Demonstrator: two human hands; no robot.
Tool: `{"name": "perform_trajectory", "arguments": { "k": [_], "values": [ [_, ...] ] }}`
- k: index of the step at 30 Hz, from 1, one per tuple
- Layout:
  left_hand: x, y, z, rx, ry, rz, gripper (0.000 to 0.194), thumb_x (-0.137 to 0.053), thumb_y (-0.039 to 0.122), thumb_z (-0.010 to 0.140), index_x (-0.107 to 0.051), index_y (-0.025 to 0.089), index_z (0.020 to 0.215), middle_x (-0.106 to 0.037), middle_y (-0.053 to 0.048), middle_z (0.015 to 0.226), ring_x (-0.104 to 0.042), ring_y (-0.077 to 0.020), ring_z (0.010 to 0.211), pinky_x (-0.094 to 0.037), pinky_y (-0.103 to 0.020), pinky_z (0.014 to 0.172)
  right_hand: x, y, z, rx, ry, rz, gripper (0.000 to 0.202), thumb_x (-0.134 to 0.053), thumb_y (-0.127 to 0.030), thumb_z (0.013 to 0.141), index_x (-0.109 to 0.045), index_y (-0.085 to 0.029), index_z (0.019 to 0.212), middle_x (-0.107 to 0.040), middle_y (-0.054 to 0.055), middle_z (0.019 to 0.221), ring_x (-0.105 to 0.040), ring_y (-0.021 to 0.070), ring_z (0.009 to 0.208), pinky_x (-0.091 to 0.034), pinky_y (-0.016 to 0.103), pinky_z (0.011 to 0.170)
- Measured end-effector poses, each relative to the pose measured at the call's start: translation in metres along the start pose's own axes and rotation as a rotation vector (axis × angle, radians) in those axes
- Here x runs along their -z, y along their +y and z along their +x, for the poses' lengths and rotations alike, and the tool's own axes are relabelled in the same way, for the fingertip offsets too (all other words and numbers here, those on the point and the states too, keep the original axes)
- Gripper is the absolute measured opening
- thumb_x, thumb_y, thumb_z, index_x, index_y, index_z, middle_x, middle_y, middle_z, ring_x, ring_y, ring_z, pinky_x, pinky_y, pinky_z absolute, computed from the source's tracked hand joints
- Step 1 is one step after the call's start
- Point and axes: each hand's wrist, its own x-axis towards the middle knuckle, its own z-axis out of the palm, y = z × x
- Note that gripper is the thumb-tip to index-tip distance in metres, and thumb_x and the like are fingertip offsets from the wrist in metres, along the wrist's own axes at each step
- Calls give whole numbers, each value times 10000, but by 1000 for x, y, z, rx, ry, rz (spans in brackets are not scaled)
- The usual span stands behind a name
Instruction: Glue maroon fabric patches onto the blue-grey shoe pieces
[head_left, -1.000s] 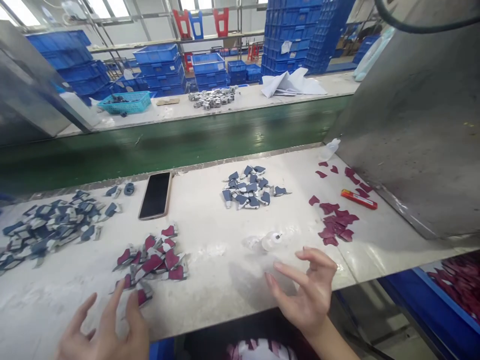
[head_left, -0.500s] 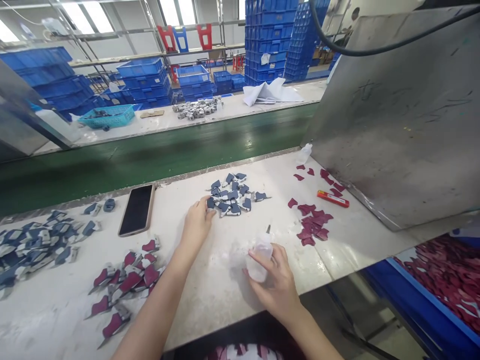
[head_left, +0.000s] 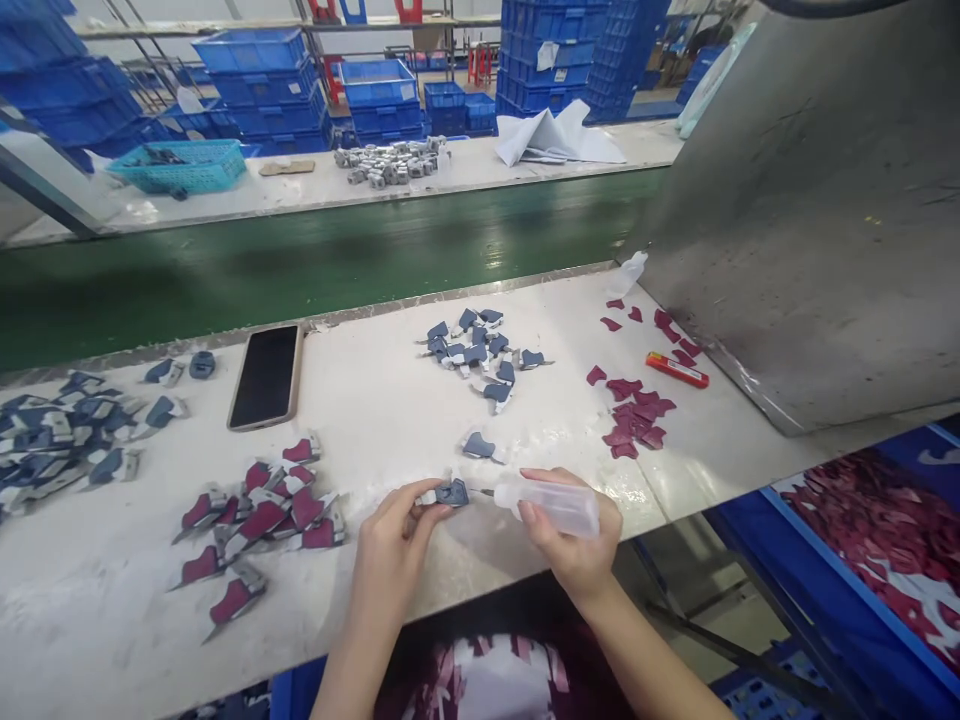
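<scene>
Between the thumb and fingers of my left hand (head_left: 397, 530) is a small blue-grey plastic part (head_left: 452, 492), held just over the table's front. My right hand (head_left: 581, 540) grips a translucent squeeze bottle (head_left: 559, 505) lying on its side in the air, its thin dark nozzle pointing left at the part. Whether the nozzle tip touches the part I cannot tell. Just beyond lies a single blue-grey and white part (head_left: 480, 446), with a pile of similar parts (head_left: 474, 350) farther back. To the right are loose maroon pieces (head_left: 634, 418).
A phone (head_left: 265, 378) lies left of centre. Maroon-topped parts (head_left: 262, 518) and a larger blue-grey pile (head_left: 56, 435) cover the left side. A red lighter-like stick (head_left: 676, 370) lies near the metal panel (head_left: 810, 220). A blue bin (head_left: 840, 590) of maroon pieces stands lower right.
My left hand has come back from the pile toward me with one blue-grey part. The bottle has tipped from upright to sideways, nozzle leftward. The view has tilted down.
</scene>
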Motion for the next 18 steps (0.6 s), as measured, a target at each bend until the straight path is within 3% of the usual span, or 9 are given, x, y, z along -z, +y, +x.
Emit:
{"name": "perform_trajectory", "arguments": {
  "k": [4,18],
  "values": [
    [-5,-8,-3,1,95,-41,209,-679,367,810,-759,230,945,-656,24,685,-485,-109,511,-444,-235,567,-14,-1,2,2,-22,-54,152,-753,-220,760,-738,-132,882,-713,57,699,-663,169,536,-559,276,494],
    [-6,-7,-1,1,106,-81,235,-693,412,791,-776,234,921,-625,27,621,-495,-122,525,-458,-243,583,-16,4,1,-13,-77,-112,154,-715,-275,811,-756,-157,902,-758,77,768,-710,198,601,-611,317,581]
  ]
}}
